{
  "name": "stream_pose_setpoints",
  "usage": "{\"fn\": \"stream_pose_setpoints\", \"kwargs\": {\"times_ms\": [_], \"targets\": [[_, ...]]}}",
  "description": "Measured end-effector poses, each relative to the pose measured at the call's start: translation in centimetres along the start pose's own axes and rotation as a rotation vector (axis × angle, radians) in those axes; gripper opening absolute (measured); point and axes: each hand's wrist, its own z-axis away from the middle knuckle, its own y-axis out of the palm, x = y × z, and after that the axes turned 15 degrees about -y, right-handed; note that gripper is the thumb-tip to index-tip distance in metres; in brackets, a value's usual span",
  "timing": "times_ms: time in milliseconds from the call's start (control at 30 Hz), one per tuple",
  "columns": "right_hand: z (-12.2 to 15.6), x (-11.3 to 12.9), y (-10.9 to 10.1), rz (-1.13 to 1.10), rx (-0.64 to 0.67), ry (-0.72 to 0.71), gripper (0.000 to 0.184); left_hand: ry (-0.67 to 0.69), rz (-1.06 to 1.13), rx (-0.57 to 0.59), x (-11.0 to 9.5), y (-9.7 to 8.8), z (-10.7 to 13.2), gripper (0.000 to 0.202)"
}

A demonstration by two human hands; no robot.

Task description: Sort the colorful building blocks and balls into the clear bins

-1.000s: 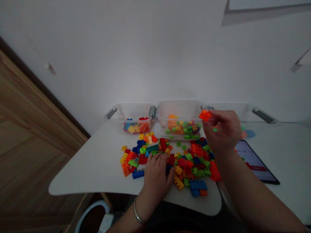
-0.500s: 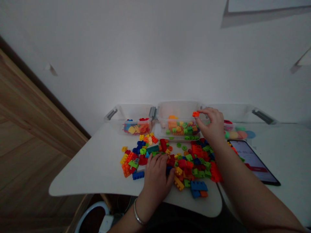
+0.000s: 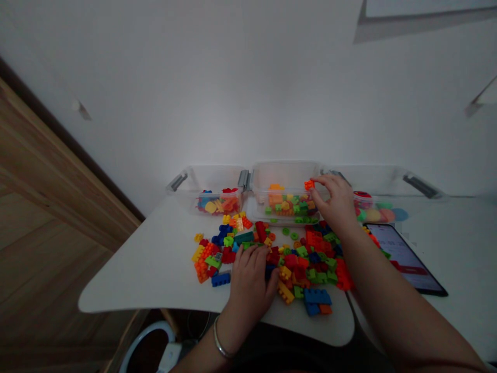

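Observation:
My right hand (image 3: 334, 203) pinches a small orange plastic brick (image 3: 309, 185) between thumb and fingertips. The brick hangs at the front edge of a clear plastic box (image 3: 285, 173) holding mixed orange, yellow and green bricks. My left hand (image 3: 250, 274) lies on the near side of a loose pile of multicoloured toy bricks (image 3: 306, 259), its fingers curled over them. Whatever lies under that palm is hidden.
A second clear box (image 3: 217, 202) with bricks stands to the left on the white table (image 3: 135, 282). Behind my right hand are round coloured pieces (image 3: 373, 215). A tablet (image 3: 402, 256) lies at the right. A wooden floor (image 3: 46, 290) shows at the left.
My right hand has carried the orange brick leftward and slightly down toward the clear box. My left hand has not moved.

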Motion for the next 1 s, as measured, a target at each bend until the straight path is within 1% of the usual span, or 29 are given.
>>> {"fn": "stream_pose_setpoints", "kwargs": {"times_ms": [133, 233, 300, 400, 467, 500, 533, 600, 667, 700, 733, 800, 900, 967, 1000], "targets": [[0.1, -0.4, 0.4, 0.003, -0.009, -0.006, 0.027, -0.005, -0.004, -0.007, 0.0, 0.1, 0.0, 0.038], [-0.3, -0.7, 0.1, -0.044, 0.040, -0.030, 0.024, -0.009, 0.000, -0.008, 0.0, 0.1, 0.0, 0.037], [-0.9, -0.7, -0.7, -0.112, 0.053, -0.043, 0.023, -0.008, 0.003, -0.009, 0.1, 0.0, 0.1, 0.037], [-1.8, -0.1, -2.9, -0.207, 0.051, -0.020, 0.024, -0.007, 0.004, -0.010, 0.1, 0.1, 0.1, 0.037], [-2.2, 0.6, -4.4, -0.237, 0.117, 0.020, 0.025, -0.009, 0.002, -0.009, 0.1, 0.1, 0.0, 0.036], [-2.3, 1.0, -5.0, -0.256, 0.179, 0.022, 0.026, -0.009, 0.001, -0.009, 0.1, 0.2, 0.0, 0.036], [-2.4, 1.5, -5.4, -0.284, 0.271, 0.005, 0.025, -0.011, 0.000, -0.010, 0.1, 0.2, 0.0, 0.036], [-2.4, 2.5, -5.6, -0.356, 0.523, -0.088, 0.024, -0.011, -0.001, -0.014, 0.1, 0.2, 0.0, 0.036], [-2.3, 3.5, -5.2, -0.412, 0.797, -0.197, 0.022, -0.007, 0.000, -0.020, 0.1, 0.2, 0.0, 0.036], [-2.2, 3.9, -4.9, -0.421, 0.909, -0.234, 0.023, -0.003, 0.000, -0.022, 0.1, 0.1, 0.0, 0.036], [-2.0, 4.4, -4.4, -0.412, 0.993, -0.252, 0.024, 0.002, 0.001, -0.023, 0.1, 0.1, 0.0, 0.036], [-1.7, 5.2, -3.4, -0.377, 1.110, -0.250, 0.026, 0.006, 0.003, -0.025, 0.1, 0.0, 0.0, 0.037], [-1.1, 5.9, -2.2, -0.366, 1.242, -0.238, 0.027, 0.005, 0.002, -0.027, 0.1, 0.1, 0.0, 0.037], [-0.8, 6.0, -1.6, -0.364, 1.288, -0.226, 0.029, 0.003, -0.001, -0.033, 0.1, 0.1, 0.0, 0.037], [-0.8, 6.0, -1.4, -0.348, 1.287, -0.220, 0.030, 0.001, -0.003, -0.035, 0.1, 0.2, 0.0, 0.037]]}}
